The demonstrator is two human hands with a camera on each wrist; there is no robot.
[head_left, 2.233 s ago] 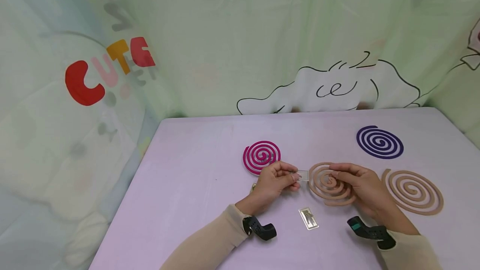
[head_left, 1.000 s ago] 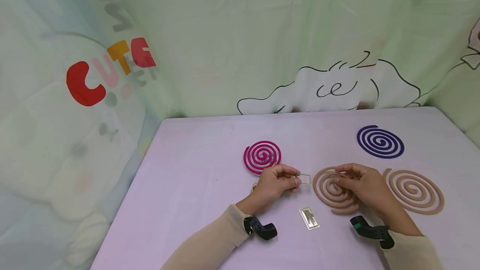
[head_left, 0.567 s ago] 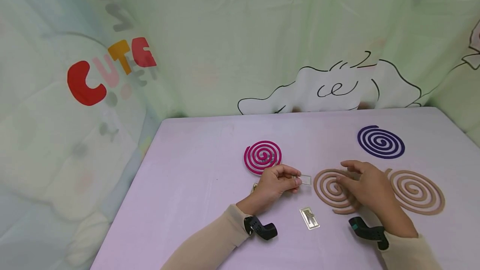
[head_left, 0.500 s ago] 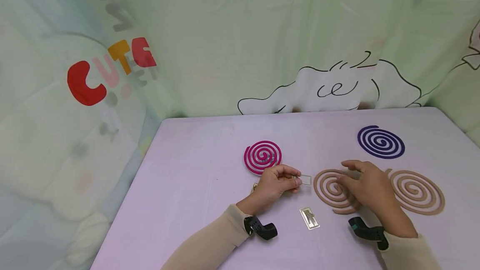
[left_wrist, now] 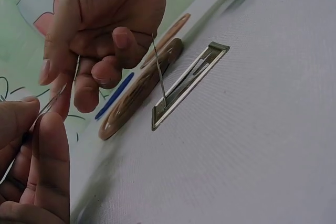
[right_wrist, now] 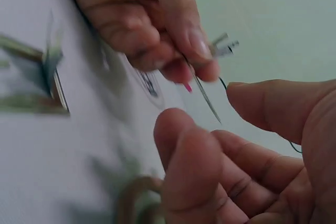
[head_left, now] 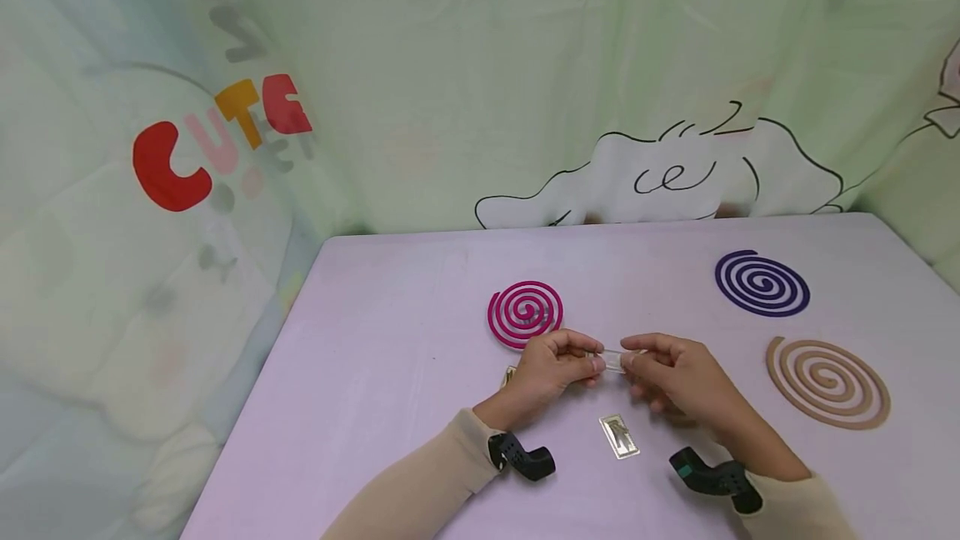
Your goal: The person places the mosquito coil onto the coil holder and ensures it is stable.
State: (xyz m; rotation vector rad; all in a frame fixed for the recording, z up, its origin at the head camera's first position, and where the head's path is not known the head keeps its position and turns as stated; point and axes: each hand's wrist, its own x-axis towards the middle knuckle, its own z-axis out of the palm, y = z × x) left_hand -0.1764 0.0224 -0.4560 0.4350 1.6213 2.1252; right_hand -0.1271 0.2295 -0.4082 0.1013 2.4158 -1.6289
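Observation:
My left hand (head_left: 551, 373) pinches a thin rectangular metal mosquito coil stand (head_left: 612, 360) between thumb and fingers. Around that stand's far end, my right hand (head_left: 686, 377) has its thumb and forefinger spread; in the right wrist view the stand's tip (right_wrist: 209, 102) lies between them, apart from both. Below the right hand is a brown mosquito coil (left_wrist: 137, 95), mostly covered in the head view. Another metal stand (head_left: 618, 437) lies flat on the table, its thin prong (left_wrist: 159, 72) sticking up in the left wrist view.
A magenta coil (head_left: 525, 283) lies beyond the left hand, with something greyish showing through it. Part of a metal piece (head_left: 510, 374) peeks out behind the left wrist. To the right are a dark blue coil (head_left: 761, 283) and another brown coil (head_left: 828, 382). Printed curtains (head_left: 480, 90) border the table.
The right hand lowered the brown coil to the table, let go of it and moved left to the stand in the left hand. The left hand has hardly moved.

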